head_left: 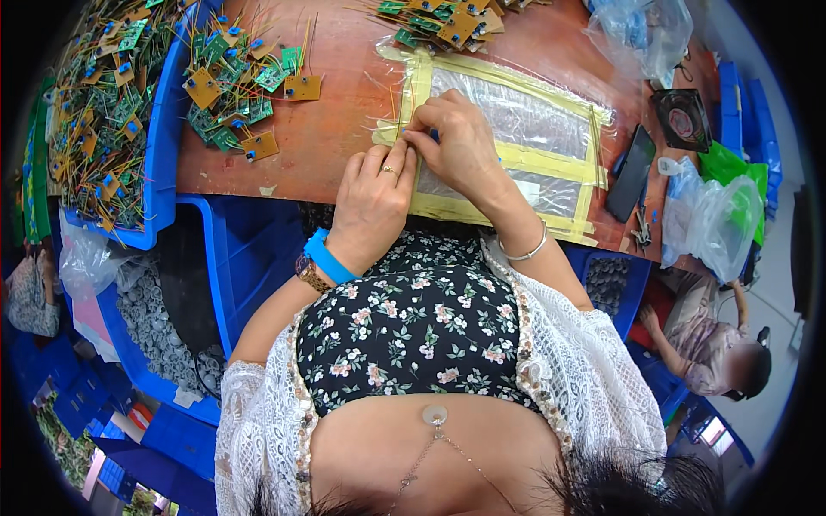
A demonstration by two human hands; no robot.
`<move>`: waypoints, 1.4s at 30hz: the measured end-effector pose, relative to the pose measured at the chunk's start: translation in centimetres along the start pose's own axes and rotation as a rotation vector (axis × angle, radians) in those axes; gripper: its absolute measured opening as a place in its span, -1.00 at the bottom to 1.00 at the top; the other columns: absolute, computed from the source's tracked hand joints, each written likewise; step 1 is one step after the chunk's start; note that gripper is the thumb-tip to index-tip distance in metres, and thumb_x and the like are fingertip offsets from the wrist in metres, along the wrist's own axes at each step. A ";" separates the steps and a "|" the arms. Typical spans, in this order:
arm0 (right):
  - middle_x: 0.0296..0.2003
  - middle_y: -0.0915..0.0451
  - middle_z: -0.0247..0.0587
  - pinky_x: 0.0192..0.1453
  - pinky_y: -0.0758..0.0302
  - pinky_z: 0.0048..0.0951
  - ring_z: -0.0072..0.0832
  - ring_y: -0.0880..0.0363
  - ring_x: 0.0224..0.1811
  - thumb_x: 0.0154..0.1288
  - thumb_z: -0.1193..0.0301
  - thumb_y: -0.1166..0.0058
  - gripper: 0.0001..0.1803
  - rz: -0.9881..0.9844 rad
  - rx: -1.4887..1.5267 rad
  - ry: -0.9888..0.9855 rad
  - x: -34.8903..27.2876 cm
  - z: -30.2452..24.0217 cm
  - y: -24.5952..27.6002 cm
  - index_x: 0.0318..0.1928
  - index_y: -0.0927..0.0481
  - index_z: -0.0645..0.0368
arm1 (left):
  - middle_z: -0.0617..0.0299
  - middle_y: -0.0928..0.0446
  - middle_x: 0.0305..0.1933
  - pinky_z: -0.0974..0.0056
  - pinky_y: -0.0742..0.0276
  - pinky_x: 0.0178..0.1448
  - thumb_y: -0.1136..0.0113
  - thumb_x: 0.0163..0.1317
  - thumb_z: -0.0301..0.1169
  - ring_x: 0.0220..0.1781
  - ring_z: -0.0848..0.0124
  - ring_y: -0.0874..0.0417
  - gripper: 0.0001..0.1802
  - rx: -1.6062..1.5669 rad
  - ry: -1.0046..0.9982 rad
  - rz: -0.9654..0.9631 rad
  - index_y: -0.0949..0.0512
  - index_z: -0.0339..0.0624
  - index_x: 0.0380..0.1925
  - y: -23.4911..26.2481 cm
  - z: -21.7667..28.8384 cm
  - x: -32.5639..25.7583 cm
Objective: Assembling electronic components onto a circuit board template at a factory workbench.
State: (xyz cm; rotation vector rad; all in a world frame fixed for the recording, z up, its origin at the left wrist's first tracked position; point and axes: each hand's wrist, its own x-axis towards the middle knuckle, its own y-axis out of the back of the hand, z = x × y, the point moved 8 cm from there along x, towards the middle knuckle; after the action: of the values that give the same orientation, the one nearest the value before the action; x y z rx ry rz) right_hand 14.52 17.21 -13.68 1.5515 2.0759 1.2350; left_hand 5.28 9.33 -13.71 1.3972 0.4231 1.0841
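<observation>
My left hand [376, 187] and my right hand [458, 142] meet at the left side of a clear plastic sheet [551, 109] fixed to the table with yellow tape. Their fingers are closed and pinched together, fingertips touching. Thin wires [400, 112] stick up from between them, away from me. A spot of blue [433, 135] shows under my right fingers, like the blue parts on the boards nearby; the rest of what lies there is hidden. Left of my hands lies a loose pile of small green and brown circuit boards [204, 89] with thin wires.
A blue bin [162, 172] heaped with wired boards stands at the left; more boards [456, 27] lie at the far edge. On the right are a phone [631, 175], keys [642, 228], a small fan [682, 116] and plastic bags [718, 211]. Another person [701, 344] sits at the right.
</observation>
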 end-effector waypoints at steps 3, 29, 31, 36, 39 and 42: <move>-0.45 -0.64 -0.23 -0.15 -0.52 -0.19 -0.15 -0.55 -0.25 0.04 0.49 -0.37 -0.87 0.025 -0.040 0.034 -0.1 -0.7 0.3 -0.46 -0.64 0.21 | 0.00 -0.61 0.11 0.15 -0.46 0.17 -0.11 0.18 -0.47 0.10 0.20 -0.55 -0.58 0.004 0.019 0.010 -0.62 -0.46 0.03 0.0 0.1 0.1; -0.26 -0.70 -0.25 -0.02 -0.53 -0.24 -0.24 -0.60 -0.10 0.04 0.53 -0.40 -0.82 0.089 -0.016 0.092 -2.1 1.6 2.9 -0.28 -0.77 0.17 | -0.02 -0.54 0.26 -0.01 -0.37 0.41 -0.35 0.24 -0.39 0.36 0.05 -0.46 -0.44 0.214 0.202 0.409 -0.55 -0.21 0.26 7.1 -9.1 3.7; -0.27 -0.69 -0.26 -0.01 -0.53 -0.22 -0.23 -0.60 -0.12 0.04 0.51 -0.40 -0.83 0.088 -0.060 0.100 -2.2 1.3 2.6 -0.29 -0.77 0.16 | -0.02 -0.58 0.20 -0.01 -0.41 0.36 -0.35 0.23 -0.37 0.29 0.05 -0.50 -0.47 0.043 0.202 0.346 -0.57 -0.23 0.23 4.1 -8.7 5.5; -0.35 -0.68 -0.25 -0.02 -0.51 -0.19 -0.22 -0.59 -0.17 0.04 0.47 -0.42 -0.85 0.135 -0.146 -0.004 -2.5 1.5 2.6 -0.32 -0.75 0.15 | -0.07 -0.66 0.00 0.03 -0.54 0.18 -0.35 0.26 -0.36 0.10 -0.03 -0.61 -0.61 -0.212 0.306 0.274 -0.62 -0.28 0.06 -1.3 -9.9 10.7; -0.39 -0.68 -0.22 -0.02 -0.52 -0.20 -0.21 -0.60 -0.18 0.04 0.49 -0.41 -0.84 0.151 -0.086 -0.023 -2.8 1.9 2.9 -0.30 -0.76 0.17 | -0.05 -0.67 -0.05 0.02 -0.55 0.13 -0.35 0.24 -0.35 0.03 -0.01 -0.63 -0.62 -0.044 0.217 0.203 -0.63 -0.29 0.02 -2.4 -9.8 12.3; -0.40 -0.69 -0.20 -0.03 -0.53 -0.20 -0.20 -0.61 -0.19 0.03 0.52 -0.41 -0.82 0.149 0.004 -0.058 -2.8 2.6 3.1 -0.28 -0.76 0.19 | -0.02 -0.68 -0.12 0.04 -0.59 0.05 -0.34 0.24 -0.38 -0.05 0.01 -0.66 -0.69 -0.073 0.150 0.245 -0.65 -0.28 -0.04 -2.5 -10.2 11.4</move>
State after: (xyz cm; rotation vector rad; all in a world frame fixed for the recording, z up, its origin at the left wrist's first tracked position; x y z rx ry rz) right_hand 19.35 16.13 -13.68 1.7498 1.9591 1.2193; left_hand 3.66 24.71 -14.07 1.3311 0.3212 1.3970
